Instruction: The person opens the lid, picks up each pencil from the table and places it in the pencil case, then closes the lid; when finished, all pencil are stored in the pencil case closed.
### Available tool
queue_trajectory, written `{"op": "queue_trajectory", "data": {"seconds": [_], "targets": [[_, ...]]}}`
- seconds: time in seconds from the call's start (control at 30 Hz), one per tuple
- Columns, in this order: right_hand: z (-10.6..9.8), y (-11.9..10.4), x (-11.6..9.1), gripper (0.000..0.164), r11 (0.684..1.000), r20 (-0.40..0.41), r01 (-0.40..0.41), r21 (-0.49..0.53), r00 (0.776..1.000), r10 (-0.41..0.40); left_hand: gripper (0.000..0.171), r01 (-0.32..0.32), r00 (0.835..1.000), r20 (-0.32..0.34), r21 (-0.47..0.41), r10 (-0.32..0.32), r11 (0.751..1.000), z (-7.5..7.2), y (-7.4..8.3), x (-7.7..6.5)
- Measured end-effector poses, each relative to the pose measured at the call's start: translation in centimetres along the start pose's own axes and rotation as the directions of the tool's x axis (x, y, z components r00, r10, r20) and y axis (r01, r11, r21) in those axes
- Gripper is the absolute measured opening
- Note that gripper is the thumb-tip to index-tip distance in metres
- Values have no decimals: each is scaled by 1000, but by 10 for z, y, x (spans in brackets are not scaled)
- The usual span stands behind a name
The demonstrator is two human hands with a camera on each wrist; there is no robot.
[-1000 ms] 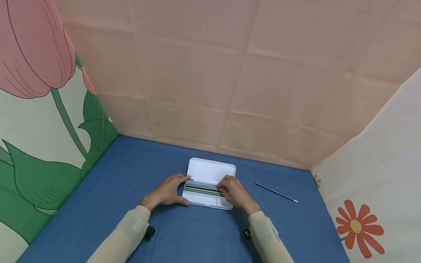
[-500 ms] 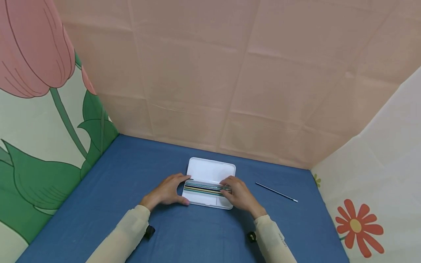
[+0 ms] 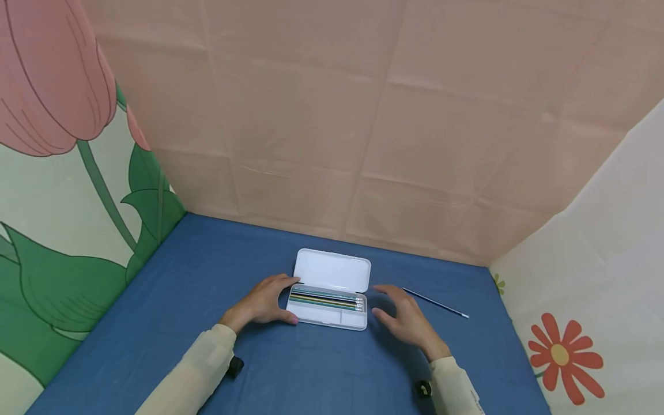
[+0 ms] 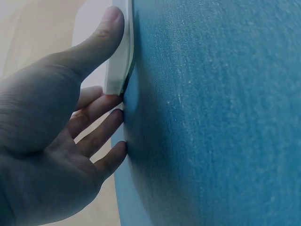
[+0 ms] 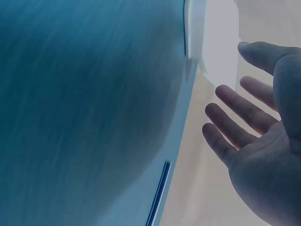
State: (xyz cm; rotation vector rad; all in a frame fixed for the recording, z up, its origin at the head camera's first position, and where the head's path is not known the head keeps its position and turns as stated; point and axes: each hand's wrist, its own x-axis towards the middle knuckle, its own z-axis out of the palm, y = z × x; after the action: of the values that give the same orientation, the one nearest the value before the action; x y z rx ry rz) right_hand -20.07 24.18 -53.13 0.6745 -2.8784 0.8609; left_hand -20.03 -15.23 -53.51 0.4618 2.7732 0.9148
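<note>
A white pencil case (image 3: 325, 319) lies on the blue cloth with its lid (image 3: 332, 271) folded back. Several pencils (image 3: 324, 299) in dark, yellow and green lie side by side in its rear compartment, white ends to the right. My left hand (image 3: 267, 300) grips the case's left end, thumb at the front corner and fingers at the back; in the left wrist view the thumb lies against the case wall. Just right of the case, my right hand (image 3: 407, 320) hovers apart from it, fingers spread and holding nothing. A dark pencil (image 3: 436, 302) with a white end lies beyond that hand.
Blue cloth (image 3: 311, 369) covers the table. A beige sheet (image 3: 363, 144) rises at the back. On the left stands a tulip-printed sheet (image 3: 62, 190); on the right, a white one (image 3: 586, 276) with a red flower.
My right hand has let go of a pencil in the case and moved right, off the case, uncovering the pencils' white ends. My left hand stays at the case's left end.
</note>
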Motion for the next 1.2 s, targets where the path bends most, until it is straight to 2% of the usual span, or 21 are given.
{"op": "queue_trajectory", "data": {"seconds": [0.3,0.73,0.97,1.2], "targets": [[-21,30,-22,59,997,-39,-47,-57,998,45,102,8,1000,-5,-1,-8,1000,1,-4,0],[-52,68,-51,62,986,-71,-139,-88,989,133,101,15,1000,-5,2,-15,1000,2,-1,0],[-68,92,-59,66,979,-79,-171,-109,983,163,101,8,1000,-10,-2,-8,1000,2,-1,0],[-75,114,-62,71,975,-69,-184,-124,982,177,102,14,1000,-4,-4,-14,1000,2,-2,0]]}}
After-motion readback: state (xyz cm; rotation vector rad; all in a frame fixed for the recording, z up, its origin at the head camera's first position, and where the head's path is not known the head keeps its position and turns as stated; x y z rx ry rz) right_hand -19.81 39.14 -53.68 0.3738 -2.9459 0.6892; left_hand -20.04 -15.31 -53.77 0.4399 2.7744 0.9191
